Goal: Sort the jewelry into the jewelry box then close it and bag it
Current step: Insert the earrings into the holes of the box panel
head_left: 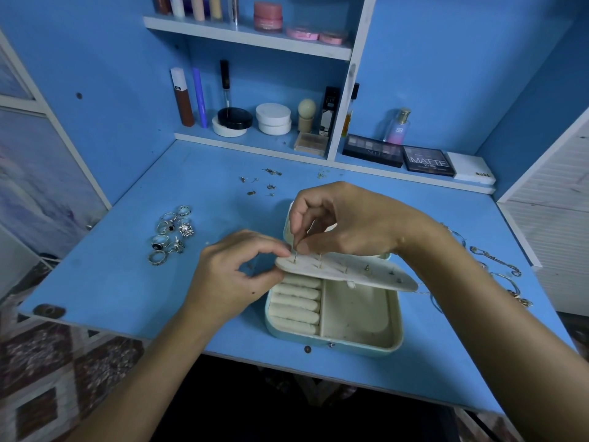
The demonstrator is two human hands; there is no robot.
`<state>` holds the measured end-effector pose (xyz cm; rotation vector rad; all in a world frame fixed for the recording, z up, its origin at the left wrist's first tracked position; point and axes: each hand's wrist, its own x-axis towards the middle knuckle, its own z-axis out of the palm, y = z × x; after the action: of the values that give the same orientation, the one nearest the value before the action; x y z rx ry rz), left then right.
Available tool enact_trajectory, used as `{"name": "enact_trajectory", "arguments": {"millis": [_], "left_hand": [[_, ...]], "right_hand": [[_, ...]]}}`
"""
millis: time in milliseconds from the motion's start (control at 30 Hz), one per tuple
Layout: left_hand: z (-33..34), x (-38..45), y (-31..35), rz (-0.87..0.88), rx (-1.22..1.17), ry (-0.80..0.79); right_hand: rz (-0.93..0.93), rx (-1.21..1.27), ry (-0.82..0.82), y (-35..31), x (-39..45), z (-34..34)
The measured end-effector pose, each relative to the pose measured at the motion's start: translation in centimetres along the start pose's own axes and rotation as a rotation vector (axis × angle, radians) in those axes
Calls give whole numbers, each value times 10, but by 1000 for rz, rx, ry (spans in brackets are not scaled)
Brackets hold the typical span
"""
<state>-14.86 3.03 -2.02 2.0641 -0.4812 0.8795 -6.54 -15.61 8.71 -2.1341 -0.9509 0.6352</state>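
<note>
A pale jewelry box lies open on the blue desk, with ring rolls on its left side and a bare compartment on its right. Over it lies a cream earring panel holding a few studs. My left hand pinches the panel's left end. My right hand pinches a thin earring post standing in the panel. A cluster of silver rings lies to the left. Loose stud earrings lie behind the box. Chains and bangles lie to the right.
Shelves at the back hold cosmetics: bottles, round jars, a perfume bottle and eyeshadow palettes. Blue side walls close in the desk. The desk's front edge runs just below the box, with patterned carpet below.
</note>
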Motion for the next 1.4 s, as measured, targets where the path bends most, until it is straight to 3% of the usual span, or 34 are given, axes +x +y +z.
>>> {"name": "enact_trajectory", "arguments": {"millis": [1400], "left_hand": [[1, 0, 0, 36, 49, 13]], "right_hand": [[60, -167, -68, -18, 4, 4]]}}
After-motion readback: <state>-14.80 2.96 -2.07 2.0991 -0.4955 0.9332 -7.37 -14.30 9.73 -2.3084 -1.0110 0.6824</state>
